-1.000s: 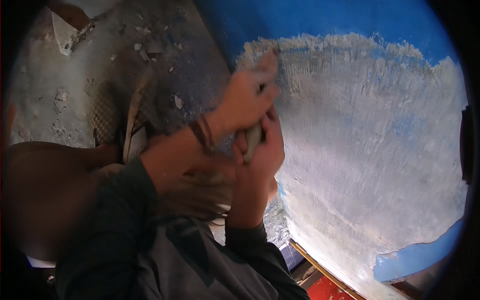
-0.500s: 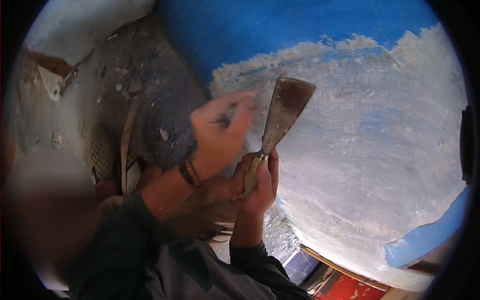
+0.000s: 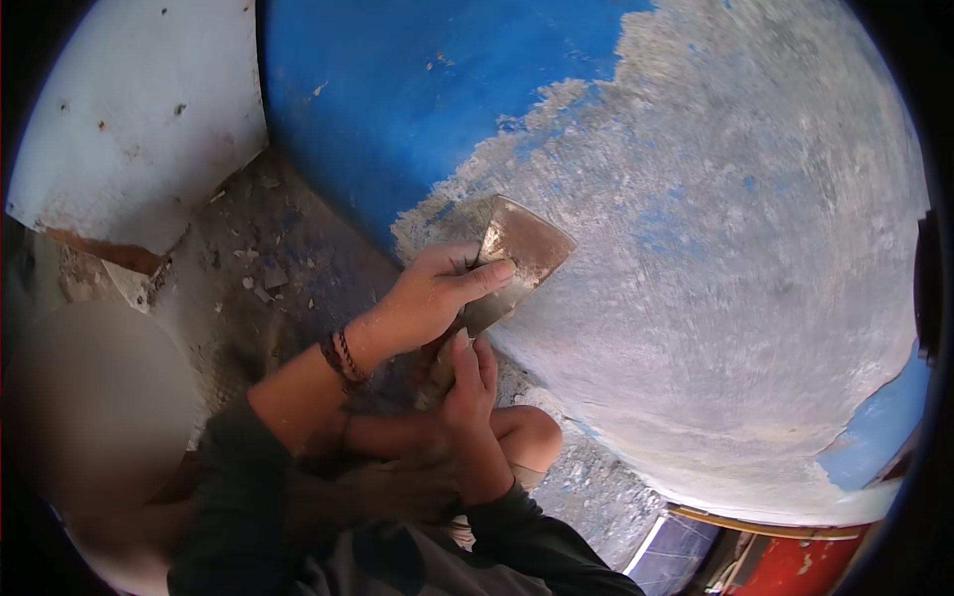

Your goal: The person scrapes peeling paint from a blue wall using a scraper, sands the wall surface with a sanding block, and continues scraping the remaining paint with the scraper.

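A paint scraper (image 3: 532, 238) with a wide, worn metal blade is held in front of the wall, its blade pointing up and to the right. My left hand (image 3: 422, 298), with a dark braided bracelet at the wrist, pinches the blade, thumb on its near face and the other fingers behind. Lower down, my right hand (image 3: 469, 387) is closed around the handle, which is mostly hidden in shadow and by the fingers. Behind the blade, the wall (image 3: 696, 298) is scraped to rough grey, with blue paint (image 3: 388, 89) left at upper left.
Paint flakes and debris lie on the dark floor (image 3: 268, 268) at left. A pale panel (image 3: 149, 99) stands at the upper left. A blurred person (image 3: 109, 397) is close on the left. A bent knee (image 3: 532, 437) is below my hands; a red object (image 3: 795, 566) sits at lower right.
My left hand, apart from the scraper before, now grips its blade. The scraper has come lower and left in view, tilting further right. The camera view has shifted, showing more of the pale panel.
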